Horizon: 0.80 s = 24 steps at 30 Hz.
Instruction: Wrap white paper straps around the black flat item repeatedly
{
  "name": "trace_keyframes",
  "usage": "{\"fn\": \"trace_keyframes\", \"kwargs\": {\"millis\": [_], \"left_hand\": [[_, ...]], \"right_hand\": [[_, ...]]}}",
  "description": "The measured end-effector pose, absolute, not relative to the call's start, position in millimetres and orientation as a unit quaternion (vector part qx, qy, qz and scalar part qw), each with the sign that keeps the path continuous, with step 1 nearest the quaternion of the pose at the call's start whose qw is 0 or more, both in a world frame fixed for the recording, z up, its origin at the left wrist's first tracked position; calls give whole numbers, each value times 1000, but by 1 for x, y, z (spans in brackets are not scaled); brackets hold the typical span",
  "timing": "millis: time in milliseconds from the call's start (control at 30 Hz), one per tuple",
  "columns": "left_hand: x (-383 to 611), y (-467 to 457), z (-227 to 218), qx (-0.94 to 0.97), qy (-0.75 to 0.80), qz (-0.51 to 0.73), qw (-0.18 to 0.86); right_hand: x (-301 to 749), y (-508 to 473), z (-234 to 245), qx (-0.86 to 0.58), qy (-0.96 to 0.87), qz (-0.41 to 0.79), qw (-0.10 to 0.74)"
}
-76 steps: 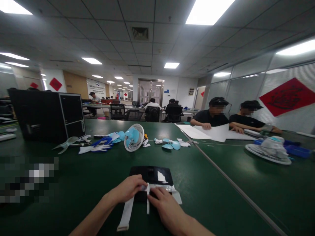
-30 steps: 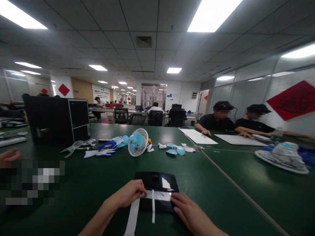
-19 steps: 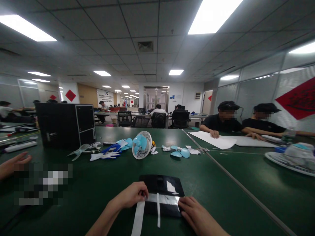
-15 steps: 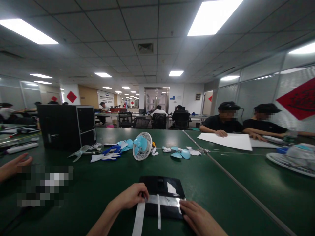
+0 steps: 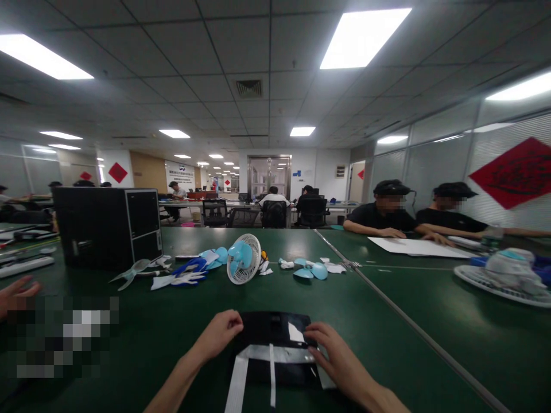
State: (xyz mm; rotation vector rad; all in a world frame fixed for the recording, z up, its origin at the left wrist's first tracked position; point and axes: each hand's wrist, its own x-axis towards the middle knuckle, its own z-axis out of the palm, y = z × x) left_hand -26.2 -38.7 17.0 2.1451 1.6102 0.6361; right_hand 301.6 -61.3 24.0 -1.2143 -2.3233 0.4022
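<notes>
A flat black panel lies on the green table right in front of me. A white strip runs across it, a wider strip hangs off its left side, and a thin one hangs from the middle. My left hand is curled closed against the panel's left edge, above the strips. My right hand rests on the panel's right side with fingers stretched toward a white patch.
Past the panel stand a small white fan, loose blue blades, gloves and a black computer case. Another person's hand is at the far left. Two people work on white sheets at the right, beyond a table seam.
My left hand has let go of the strip end and moved up to the panel's left edge. My right hand slid up and left onto the panel. The view shifted slightly.
</notes>
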Motion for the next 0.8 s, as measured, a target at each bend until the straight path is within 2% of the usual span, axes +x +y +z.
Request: {"fn": "trace_keyframes", "kwargs": {"millis": [100, 200, 333, 500, 667, 800], "left_hand": [[-45, -28, 9, 724, 652, 208, 91], [-63, -22, 2, 708, 680, 185, 53], [-76, -18, -4, 694, 695, 178, 61], [-80, -15, -8, 688, 704, 165, 60], [-81, -12, -10, 681, 717, 146, 40], [-82, -10, -16, 682, 715, 147, 47]], "right_hand": [[282, -46, 30, -432, -862, 126, 233], [258, -29, 39, -419, -879, 101, 204], [235, -7, 46, -425, -889, 92, 144], [228, 8, 44, -442, -885, 89, 117], [251, 4, 44, -479, -866, 67, 123], [314, -6, 42, -542, -826, 48, 147]]}}
